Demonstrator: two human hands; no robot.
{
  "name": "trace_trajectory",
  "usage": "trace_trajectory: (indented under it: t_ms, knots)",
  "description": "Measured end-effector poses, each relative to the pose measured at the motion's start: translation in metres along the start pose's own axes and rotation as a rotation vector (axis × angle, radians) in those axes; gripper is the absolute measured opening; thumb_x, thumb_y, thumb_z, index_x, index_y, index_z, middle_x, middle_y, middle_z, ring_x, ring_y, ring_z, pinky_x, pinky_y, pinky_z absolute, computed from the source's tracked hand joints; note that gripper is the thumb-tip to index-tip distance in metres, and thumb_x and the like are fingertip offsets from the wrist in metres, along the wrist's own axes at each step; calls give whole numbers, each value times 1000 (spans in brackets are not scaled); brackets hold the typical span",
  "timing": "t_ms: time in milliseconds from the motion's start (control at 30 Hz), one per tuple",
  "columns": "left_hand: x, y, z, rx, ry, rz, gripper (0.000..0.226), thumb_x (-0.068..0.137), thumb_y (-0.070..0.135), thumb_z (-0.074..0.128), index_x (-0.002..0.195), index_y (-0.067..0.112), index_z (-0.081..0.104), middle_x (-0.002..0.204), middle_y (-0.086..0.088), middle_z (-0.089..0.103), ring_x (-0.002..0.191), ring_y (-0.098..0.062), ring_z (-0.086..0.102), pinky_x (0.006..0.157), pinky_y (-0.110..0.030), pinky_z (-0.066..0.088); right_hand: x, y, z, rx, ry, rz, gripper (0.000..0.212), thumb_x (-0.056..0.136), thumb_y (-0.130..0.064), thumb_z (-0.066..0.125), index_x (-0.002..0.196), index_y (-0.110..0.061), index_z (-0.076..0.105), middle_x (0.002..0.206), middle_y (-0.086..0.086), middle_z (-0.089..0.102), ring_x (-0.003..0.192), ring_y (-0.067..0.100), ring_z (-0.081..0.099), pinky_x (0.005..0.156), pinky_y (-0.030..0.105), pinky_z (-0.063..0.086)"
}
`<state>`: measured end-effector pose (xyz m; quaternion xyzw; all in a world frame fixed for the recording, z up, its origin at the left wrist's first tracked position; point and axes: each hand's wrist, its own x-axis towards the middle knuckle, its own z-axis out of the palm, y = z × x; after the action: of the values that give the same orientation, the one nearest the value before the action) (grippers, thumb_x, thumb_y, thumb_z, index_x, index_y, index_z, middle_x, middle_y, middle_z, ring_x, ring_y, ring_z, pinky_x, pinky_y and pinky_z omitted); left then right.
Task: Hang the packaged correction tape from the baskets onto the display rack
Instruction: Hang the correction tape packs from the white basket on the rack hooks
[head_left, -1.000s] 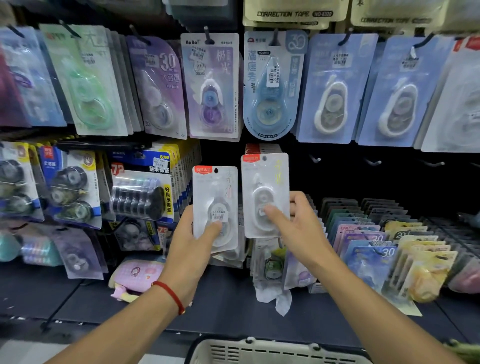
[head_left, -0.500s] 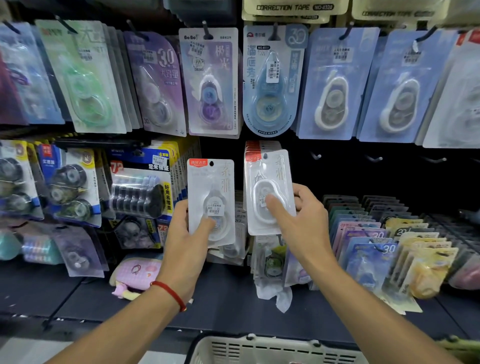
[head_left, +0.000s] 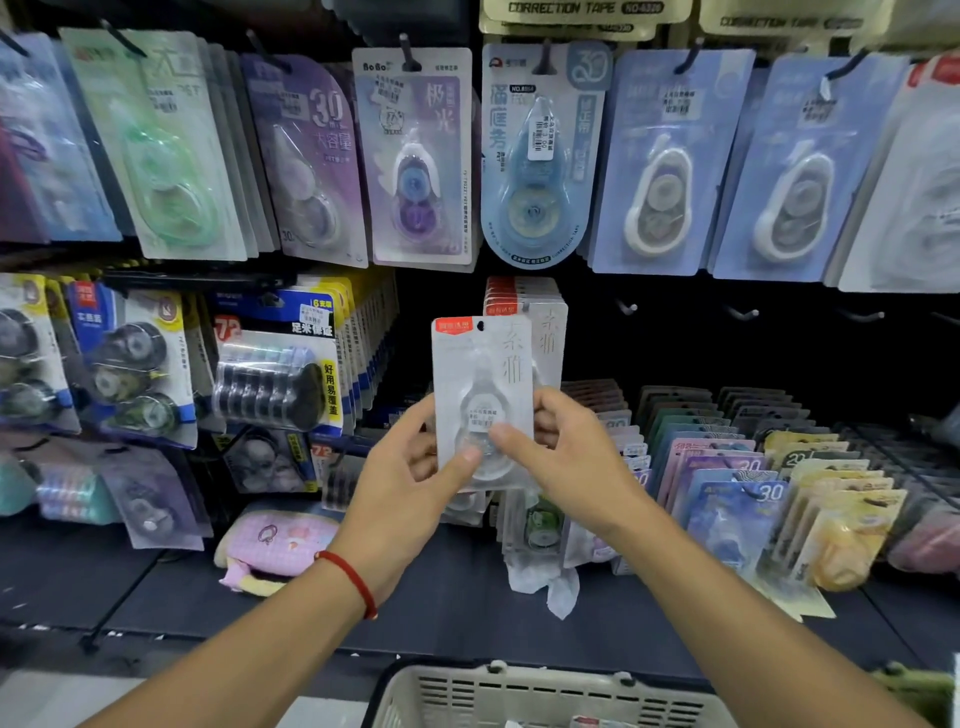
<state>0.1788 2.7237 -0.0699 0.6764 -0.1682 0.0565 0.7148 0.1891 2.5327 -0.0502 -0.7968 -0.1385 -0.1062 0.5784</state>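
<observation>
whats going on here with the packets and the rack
A person is stocking a shop display rack with correction tape. Both hands hold one white blister packet with a red top corner in front of the rack: the left hand grips its lower left edge, and the right hand pinches its lower right side. A row of matching white packets hangs just behind it. The held packet's hole is not yet on a hook. A pale plastic basket sits below.

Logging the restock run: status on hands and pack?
Left hand and right hand both pinch white correction tape pack. Not hooked yet. Same packs hang behind.
</observation>
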Motion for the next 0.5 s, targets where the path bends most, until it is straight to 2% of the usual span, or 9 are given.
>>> trace_trajectory:
  t_ms: [100,200,300,400,433,500]
  knots:
    - [2,-3,0,62,11,-15,68,94,3,75,145,42,52,114,3,77,105,-23,75,86,-35,64,2,2,-2,87,114,11,25,100,-30,71,123,-28,63,112,-17,77,101,3,75,81,24,60]
    - [2,-1,3,76,-33,-13,73,92,-2,76,145,41,52,126,6,73,112,-18,72,94,-40,62,4,-1,-7,122,162,25,23,102,-32,68,124,-28,63,112,-12,78,101,5,75,81,25,59]
    - [1,2,7,74,-65,8,71,92,-4,76,142,42,53,134,12,69,116,-15,70,93,-36,62,6,-6,-7,165,234,38,19,103,-32,66,120,-24,67,107,-6,79,98,10,76,84,33,61]
    - [0,3,9,54,-57,21,66,90,-1,77,138,40,59,131,12,71,114,-15,71,89,-31,62,6,-11,-8,170,271,12,17,100,-30,67,113,-21,72,98,-4,80,88,10,76,73,30,60]
    - [0,3,9,47,-45,19,63,88,3,78,138,38,60,129,12,72,113,-15,72,89,-34,63,6,-13,-8,155,279,1,15,99,-29,67,109,-20,73,94,-4,79,82,8,74,67,26,57]
    - [-1,4,9,39,-27,18,61,84,8,77,137,34,62,125,10,73,110,-17,73,91,-38,63,5,-16,-8,122,292,2,11,99,-26,67,102,-19,74,89,-1,78,76,12,70,64,30,54]
